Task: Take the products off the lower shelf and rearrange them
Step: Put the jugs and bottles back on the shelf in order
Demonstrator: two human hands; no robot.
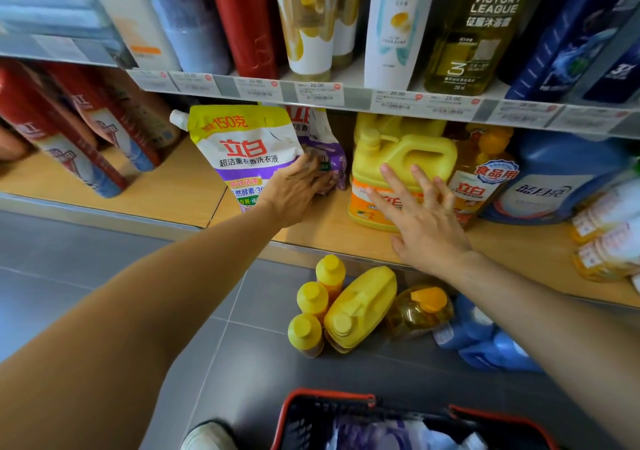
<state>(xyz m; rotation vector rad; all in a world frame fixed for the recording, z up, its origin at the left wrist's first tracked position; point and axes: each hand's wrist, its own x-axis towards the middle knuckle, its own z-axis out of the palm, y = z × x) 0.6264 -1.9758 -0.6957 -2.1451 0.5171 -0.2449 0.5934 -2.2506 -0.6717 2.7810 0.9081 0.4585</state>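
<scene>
On the lower wooden shelf (pixel 173 186) stands a white and purple detergent pouch (pixel 242 145) with a yellow top. My left hand (pixel 298 190) grips its right edge, fingers reaching between it and a second purple pouch (pixel 327 145) behind. My right hand (pixel 422 217) hovers with fingers spread in front of a yellow jug (pixel 398 152) on the same shelf; I cannot tell whether it touches the jug. An orange bottle (pixel 485 172) and a blue jug (pixel 554 179) stand to the right.
On the grey floor below stand three small yellow bottles (pixel 311 304), a yellow jug (pixel 360 307), an orange-capped bottle (pixel 419 307) and blue jugs (pixel 485 339). A red basket (pixel 346 401) sits at my feet. Red packs (pixel 69 131) lean at the shelf's left. Tall bottles fill the upper shelf (pixel 311 93).
</scene>
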